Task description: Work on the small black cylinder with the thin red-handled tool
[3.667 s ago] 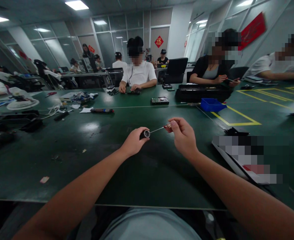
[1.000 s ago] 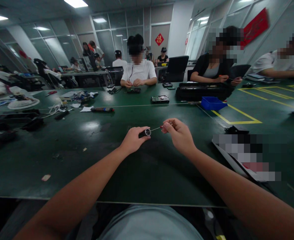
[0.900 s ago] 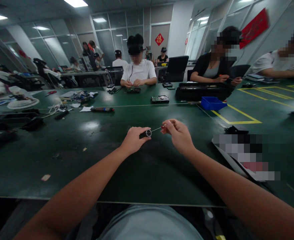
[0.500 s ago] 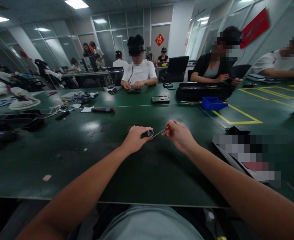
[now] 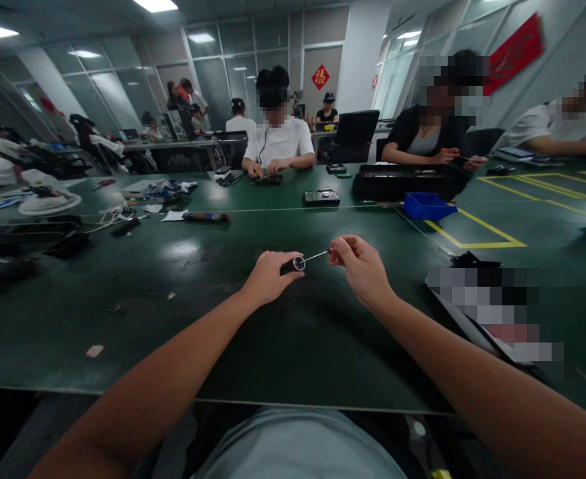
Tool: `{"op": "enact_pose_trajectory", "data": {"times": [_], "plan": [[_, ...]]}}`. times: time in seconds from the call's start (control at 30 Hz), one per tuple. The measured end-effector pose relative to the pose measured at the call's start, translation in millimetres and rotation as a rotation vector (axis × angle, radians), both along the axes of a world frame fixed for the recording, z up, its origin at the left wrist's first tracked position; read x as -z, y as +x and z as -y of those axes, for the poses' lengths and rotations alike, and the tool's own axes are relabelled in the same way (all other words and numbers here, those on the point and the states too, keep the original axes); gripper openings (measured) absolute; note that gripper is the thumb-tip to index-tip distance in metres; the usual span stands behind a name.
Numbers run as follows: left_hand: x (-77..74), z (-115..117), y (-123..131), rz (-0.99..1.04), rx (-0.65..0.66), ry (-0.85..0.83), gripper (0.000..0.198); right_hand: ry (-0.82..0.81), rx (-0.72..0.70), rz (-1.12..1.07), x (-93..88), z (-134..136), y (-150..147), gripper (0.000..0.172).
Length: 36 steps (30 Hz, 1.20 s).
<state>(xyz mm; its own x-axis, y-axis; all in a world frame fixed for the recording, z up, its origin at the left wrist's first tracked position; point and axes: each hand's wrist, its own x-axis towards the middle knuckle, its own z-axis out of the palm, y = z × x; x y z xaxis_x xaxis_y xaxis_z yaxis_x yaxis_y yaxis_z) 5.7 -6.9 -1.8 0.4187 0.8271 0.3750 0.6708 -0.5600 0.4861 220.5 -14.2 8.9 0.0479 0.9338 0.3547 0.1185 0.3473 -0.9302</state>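
My left grip (image 5: pixel 269 278) is closed around a small black cylinder (image 5: pixel 293 265). Thumb and fingers pinch it so that its silvery ring end faces my right side. My right grip (image 5: pixel 361 268) is closed on a thin screwdriver (image 5: pixel 316 255), with the handle mostly hidden in my fingertips. The metal shaft runs leftward and its tip meets the ring end of the cylinder. Both sit low over the dark green worktop (image 5: pixel 253 346), straight in front of me. Farther off to the right a blue tray (image 5: pixel 428 205) stands beside yellow tape lines (image 5: pixel 477 236). A small circuit board (image 5: pixel 321 197) lies across the worktop, and a person in a white shirt (image 5: pixel 279 143) sits opposite.
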Motion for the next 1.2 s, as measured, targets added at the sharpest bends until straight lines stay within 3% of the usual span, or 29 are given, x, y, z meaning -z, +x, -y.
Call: {"op": "enact_pose_trajectory", "data": {"times": [0.17,0.4,0.57,0.77,0.9,1.03,1.2], "plan": [[0.2,1,0,-0.001,0.002,0.007,0.039,-0.006,0.032,0.031,-6.6,5,-1,0.028],[0.0,1,0,0.003,0.013,-0.006,0.038,0.097,0.172,0.401,-16.8,15,2,0.037],[0.5,0,-1,0.005,0.0,-0.014,0.038,0.214,0.038,0.382,-14.8,17,0,0.015],[2.6,-1,-1,0.01,-0.012,0.004,0.037,0.225,-0.018,0.424,-18.2,20,-1,0.018],[3.6,-1,-2,0.014,0.005,0.019,0.038,0.15,0.054,0.449,-20.0,22,-1,0.04],[4.2,-2,-2,0.014,-0.006,0.013,0.038,0.151,0.079,0.484,-18.5,20,0,0.032],[2.6,-1,-2,0.025,-0.037,-0.004,0.038,0.116,0.006,0.443,-16.2,18,2,0.028]]}}
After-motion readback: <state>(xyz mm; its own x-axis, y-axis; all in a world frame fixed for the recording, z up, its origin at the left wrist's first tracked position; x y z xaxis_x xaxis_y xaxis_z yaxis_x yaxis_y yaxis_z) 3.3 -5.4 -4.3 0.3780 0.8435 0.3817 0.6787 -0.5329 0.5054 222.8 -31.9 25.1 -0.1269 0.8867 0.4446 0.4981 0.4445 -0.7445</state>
